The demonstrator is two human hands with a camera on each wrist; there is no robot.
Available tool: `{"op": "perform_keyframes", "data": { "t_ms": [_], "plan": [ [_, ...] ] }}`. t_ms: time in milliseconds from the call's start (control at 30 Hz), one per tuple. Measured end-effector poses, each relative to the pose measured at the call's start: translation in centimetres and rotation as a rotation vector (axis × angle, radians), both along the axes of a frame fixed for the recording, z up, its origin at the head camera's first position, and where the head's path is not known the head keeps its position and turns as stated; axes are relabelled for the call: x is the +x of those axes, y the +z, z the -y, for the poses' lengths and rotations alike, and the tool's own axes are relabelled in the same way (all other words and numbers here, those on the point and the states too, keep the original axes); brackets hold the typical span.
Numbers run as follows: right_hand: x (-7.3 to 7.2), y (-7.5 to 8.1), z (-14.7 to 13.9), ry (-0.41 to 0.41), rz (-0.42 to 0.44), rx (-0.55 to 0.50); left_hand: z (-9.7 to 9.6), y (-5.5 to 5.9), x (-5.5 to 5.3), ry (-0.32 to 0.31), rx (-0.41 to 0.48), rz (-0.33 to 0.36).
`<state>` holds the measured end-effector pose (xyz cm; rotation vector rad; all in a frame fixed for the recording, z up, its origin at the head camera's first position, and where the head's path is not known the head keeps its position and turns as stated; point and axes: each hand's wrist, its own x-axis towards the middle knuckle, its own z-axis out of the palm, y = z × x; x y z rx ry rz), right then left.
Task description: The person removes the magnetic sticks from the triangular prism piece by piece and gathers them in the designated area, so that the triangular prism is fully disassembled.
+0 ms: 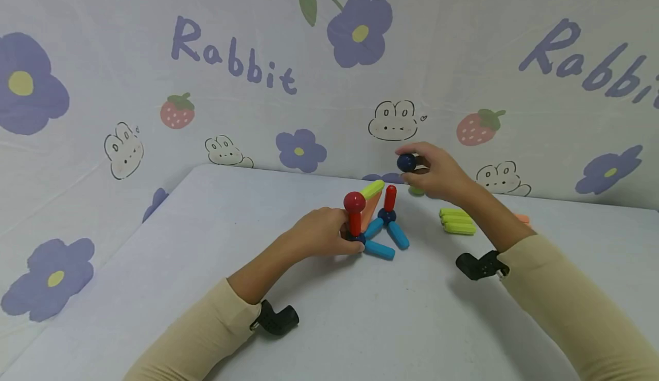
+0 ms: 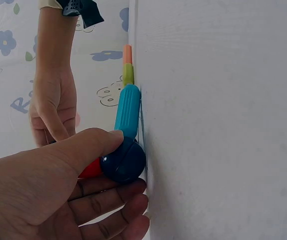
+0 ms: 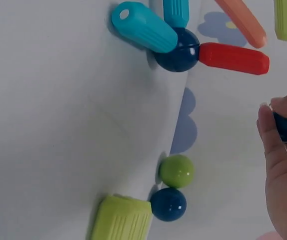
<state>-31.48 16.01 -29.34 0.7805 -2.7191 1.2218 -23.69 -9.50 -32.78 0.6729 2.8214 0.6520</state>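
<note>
My left hand point(image 1: 323, 233) grips a dark blue ball point(image 2: 123, 161) at the near left corner of a ball-and-rod toy structure, with the thumb near a blue rod point(image 2: 127, 110). From that ball rises a red rod point(image 1: 355, 223) topped by a red ball point(image 1: 354, 202). Farther right in the structure, another dark blue ball point(image 1: 386, 215) carries an upright red rod point(image 1: 390, 198) and blue rods. Orange and yellow-green rods slant behind. Raised beyond the structure, my right hand point(image 1: 440, 174) pinches a loose dark blue ball point(image 1: 407, 162) between thumb and fingers.
Right of the structure lie several yellow-green rods point(image 1: 458, 222), with an orange rod point(image 1: 522, 218) partly behind the right forearm. A green ball point(image 3: 177, 171) and another dark blue ball point(image 3: 168, 204) rest near the table's far edge. A patterned cloth hangs behind.
</note>
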Motion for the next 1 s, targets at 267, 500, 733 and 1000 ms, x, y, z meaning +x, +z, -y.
{"op": "perform_keyframes", "data": {
  "t_ms": [267,500,733,1000],
  "plan": [
    [-0.8,-0.2,-1.6,-0.058,-0.038,0.058,0.1,0.0,0.0,-0.006,0.01,0.001],
    [-1.8,-0.8,-3.9,-0.166,0.028,0.082,0.1,0.0,0.0,-0.01,0.011,-0.004],
    [-2.4,-1.8,-6.6,-0.202,0.082,0.132,0.0,0.0,0.0,-0.016,0.007,-0.014],
    [-2.7,-3.0,-8.4,-0.207,0.122,0.208,0.1,0.0,-0.1,-0.017,0.005,-0.008]
  ]
}}
